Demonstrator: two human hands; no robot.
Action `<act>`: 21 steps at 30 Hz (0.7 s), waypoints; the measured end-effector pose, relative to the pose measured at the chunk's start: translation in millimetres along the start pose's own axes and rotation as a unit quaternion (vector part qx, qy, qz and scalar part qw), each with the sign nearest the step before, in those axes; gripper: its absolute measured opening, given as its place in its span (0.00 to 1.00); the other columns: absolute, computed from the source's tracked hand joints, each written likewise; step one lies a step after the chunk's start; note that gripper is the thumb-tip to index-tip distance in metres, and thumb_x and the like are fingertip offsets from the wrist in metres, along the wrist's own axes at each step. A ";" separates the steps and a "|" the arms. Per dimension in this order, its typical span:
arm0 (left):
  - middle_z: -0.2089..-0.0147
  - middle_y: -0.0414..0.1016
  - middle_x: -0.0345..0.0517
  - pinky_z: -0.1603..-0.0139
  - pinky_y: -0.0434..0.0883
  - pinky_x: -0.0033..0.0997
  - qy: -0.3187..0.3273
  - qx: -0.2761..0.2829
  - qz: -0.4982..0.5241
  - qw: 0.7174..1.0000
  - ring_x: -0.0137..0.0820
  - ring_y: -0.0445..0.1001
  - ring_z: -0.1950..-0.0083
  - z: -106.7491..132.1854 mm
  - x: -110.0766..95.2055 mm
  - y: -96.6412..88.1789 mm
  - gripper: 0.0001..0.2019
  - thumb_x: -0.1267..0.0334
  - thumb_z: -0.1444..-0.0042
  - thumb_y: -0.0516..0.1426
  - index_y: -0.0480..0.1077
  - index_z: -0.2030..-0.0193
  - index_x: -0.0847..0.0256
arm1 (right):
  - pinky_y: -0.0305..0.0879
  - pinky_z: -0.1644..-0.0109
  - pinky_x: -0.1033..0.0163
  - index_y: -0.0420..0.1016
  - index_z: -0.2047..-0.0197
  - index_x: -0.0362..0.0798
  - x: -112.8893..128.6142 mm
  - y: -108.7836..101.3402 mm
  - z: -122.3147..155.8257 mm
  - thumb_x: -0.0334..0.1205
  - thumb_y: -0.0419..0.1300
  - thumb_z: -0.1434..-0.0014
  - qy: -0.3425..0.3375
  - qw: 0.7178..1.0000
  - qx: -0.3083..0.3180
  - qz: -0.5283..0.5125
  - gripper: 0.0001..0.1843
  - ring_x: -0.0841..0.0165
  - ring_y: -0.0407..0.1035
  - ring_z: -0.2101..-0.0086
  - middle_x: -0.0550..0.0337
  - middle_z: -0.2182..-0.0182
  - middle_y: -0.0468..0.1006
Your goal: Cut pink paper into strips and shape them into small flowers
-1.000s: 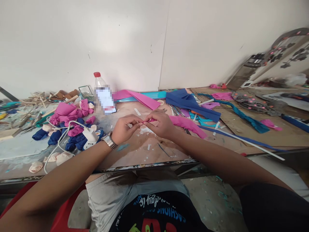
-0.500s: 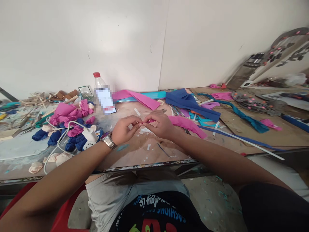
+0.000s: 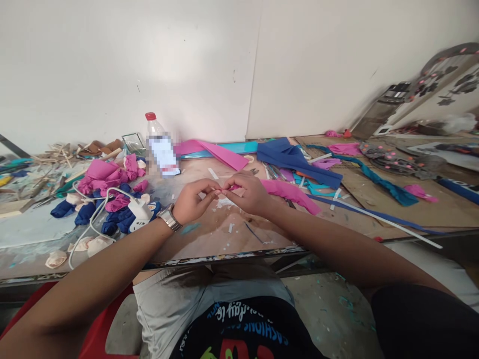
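Note:
A long pink crepe paper strip [image 3: 290, 193] runs out to the right from behind my right hand [image 3: 247, 193], which pinches its narrow end. My left hand [image 3: 195, 199], with a metal watch on the wrist, meets it fingertip to fingertip and pinches the same pink end. Only a sliver of pink shows between the fingers; the rest there is hidden. Both hands hover just over the brown work surface [image 3: 209, 234]. Below them lie small white scraps [image 3: 230, 228] and a thin dark strip [image 3: 253, 232].
Rolled pink [image 3: 103, 172] and blue paper flowers [image 3: 84, 213] lie left, beside a white power strip with a charger [image 3: 139, 210]. A phone [image 3: 163, 155] leans on a red-capped bottle [image 3: 150, 117] at the back. Folded blue paper [image 3: 295, 162] and a white stick [image 3: 392, 224] lie right.
Almost nothing differs. Both hands keep their pinch at the same spot, with only a tiny shift of the fingertips and a slight drift of the view.

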State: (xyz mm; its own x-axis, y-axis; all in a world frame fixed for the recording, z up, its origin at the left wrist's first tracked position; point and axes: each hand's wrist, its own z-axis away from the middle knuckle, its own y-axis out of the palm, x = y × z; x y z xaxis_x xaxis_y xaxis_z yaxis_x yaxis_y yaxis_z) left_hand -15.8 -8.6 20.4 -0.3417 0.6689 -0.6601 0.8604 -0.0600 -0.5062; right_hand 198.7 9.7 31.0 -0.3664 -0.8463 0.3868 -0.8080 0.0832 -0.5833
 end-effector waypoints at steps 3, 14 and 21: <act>0.66 0.82 0.46 0.61 0.73 0.28 -0.019 -0.004 0.028 0.999 0.32 0.82 0.64 0.4 0.5 1.1 0.11 0.55 0.37 0.62 0.77 0.55 0.61 | 0.62 0.53 0.58 0.77 0.65 0.49 -0.4 0.0 -0.1 0.44 0.65 0.37 0.006 1.000 -0.003 0.003 0.08 0.66 0.74 0.66 0.62 0.69 0.82; 0.65 0.83 0.47 0.62 0.75 0.28 -0.085 0.012 0.062 0.994 0.33 0.83 0.65 1.4 3.7 6.0 0.15 0.52 0.37 0.61 0.79 0.54 0.62 | 0.63 0.52 0.55 0.77 0.66 0.49 -7.3 2.5 1.1 0.47 0.66 0.38 -0.003 1.000 -0.013 0.014 0.11 0.64 0.74 0.64 0.60 0.69 0.81; 0.67 0.83 0.47 0.63 0.76 0.28 -0.091 0.016 0.083 0.992 0.31 0.82 0.67 2.3 4.3 9.8 0.17 0.52 0.35 0.58 0.80 0.50 0.62 | 0.62 0.51 0.55 0.76 0.66 0.49 -12.1 3.3 1.9 0.50 0.66 0.38 -0.001 1.000 -0.006 0.025 0.14 0.64 0.73 0.63 0.59 0.69 0.81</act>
State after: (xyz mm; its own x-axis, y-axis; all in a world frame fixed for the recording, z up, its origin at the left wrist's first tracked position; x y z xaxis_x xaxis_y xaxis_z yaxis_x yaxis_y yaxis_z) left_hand -9.7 -8.0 11.3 -0.2618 0.5028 -0.8238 0.8992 -0.1830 -0.3975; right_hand 201.4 19.2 23.1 -0.4049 -0.8424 0.3556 -0.7945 0.1316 -0.5929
